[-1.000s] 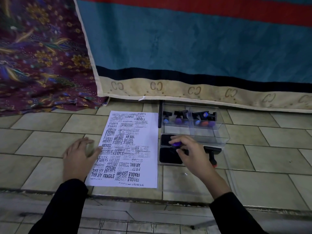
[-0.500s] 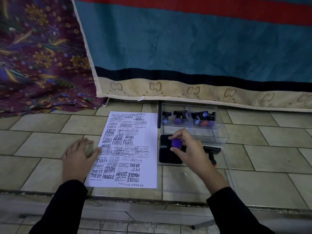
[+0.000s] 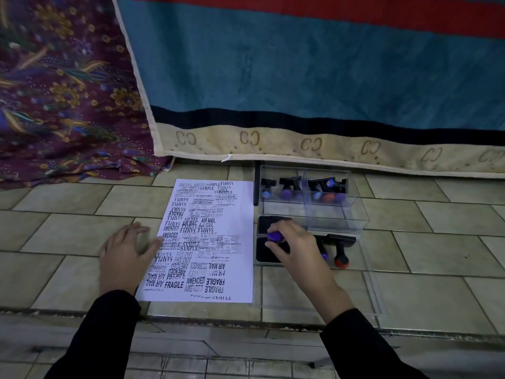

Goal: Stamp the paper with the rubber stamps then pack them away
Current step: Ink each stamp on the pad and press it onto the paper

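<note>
Fingers (image 3: 273, 246) of the right hand (image 3: 295, 247) clamp a purple-knobbed stamp (image 3: 274, 236), hiding its base; left-hand fingers (image 3: 142, 231) lie spread.

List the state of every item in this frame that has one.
Paper: flat on the tiles, crowded with stamp prints.
Left hand: open, fingertips on the paper's edge.
Right hand: closed on the purple-knobbed stamp, over the ink pad.
Ink pad: open.
Clear box: open, stamps inside.
Red-knobbed stamp: lying outside the box.
</note>
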`<state>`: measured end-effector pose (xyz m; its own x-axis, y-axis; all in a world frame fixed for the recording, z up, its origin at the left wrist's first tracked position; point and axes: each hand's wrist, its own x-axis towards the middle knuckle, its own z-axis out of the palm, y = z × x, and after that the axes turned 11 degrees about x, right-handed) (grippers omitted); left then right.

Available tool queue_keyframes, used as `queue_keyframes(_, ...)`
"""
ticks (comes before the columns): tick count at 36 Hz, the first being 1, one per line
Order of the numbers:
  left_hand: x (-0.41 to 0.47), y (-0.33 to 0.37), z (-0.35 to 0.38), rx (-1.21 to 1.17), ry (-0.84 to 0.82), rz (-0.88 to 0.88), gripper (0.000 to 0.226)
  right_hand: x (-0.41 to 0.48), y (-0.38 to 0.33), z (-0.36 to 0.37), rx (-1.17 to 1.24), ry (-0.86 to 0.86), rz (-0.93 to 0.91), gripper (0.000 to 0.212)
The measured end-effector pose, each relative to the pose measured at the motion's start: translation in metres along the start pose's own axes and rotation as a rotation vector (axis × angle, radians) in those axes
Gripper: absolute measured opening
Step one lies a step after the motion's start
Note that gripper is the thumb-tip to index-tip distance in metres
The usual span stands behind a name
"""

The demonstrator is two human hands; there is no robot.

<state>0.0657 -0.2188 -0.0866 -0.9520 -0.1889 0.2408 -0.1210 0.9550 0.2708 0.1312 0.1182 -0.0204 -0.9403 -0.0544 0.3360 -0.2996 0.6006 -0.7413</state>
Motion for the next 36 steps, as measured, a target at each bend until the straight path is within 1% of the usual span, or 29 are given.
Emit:
queue_keyframes(4, -0.001, -0.001, 0.0, 0.004, -0.001, 0.001, 0.037, -0.006, -0.001, 0.002, -0.034, 0.01, -0.018, 0.022)
queue_keyframes(9, 0.001, -0.001, -0.001, 0.013, -0.012, 0.011, 0.038, -0.014, -0.006, 0.007, -0.106, 0.031, -0.047, 0.018)
queue_keyframes(14, 0.001, 0.0, -0.002, 0.02, -0.009, 0.013, 0.038, -0.01, -0.007, 0.008, -0.095, 0.079, -0.032, 0.013)
queue_keyframes(19, 0.0, -0.001, -0.001, 0.028, -0.006, 0.018, 0.038, -0.014, -0.007, 0.009, -0.112, 0.06, -0.014, 0.017)
queue_keyframes(22, 0.0, -0.001, -0.001, 0.03, -0.011, 0.014, 0.039, -0.013, -0.007, 0.01, -0.08, 0.068, 0.007, 0.017)
queue_keyframes(25, 0.0, 0.0, -0.002, 0.025, -0.008, 0.012, 0.038, -0.001, -0.016, 0.012, 0.02, 0.079, -0.01, 0.018)
queue_keyframes(28, 0.0, 0.0, -0.002, 0.016, 0.004, 0.024, 0.038, 0.019, -0.029, 0.021, 0.102, 0.035, -0.076, 0.018)
queue_keyframes(30, 0.0, 0.0, -0.002, 0.014, 0.006, 0.03, 0.038, 0.034, -0.035, 0.03, 0.114, -0.014, -0.097, 0.017)
queue_keyframes(33, 0.0, -0.001, -0.002, 0.017, 0.002, 0.018, 0.037, 0.051, -0.037, 0.046, 0.125, -0.089, -0.09, 0.016)
queue_keyframes(36, -0.001, 0.0, -0.003, 0.014, 0.003, 0.017, 0.037, 0.06, -0.034, 0.059, 0.118, -0.125, -0.08, 0.015)
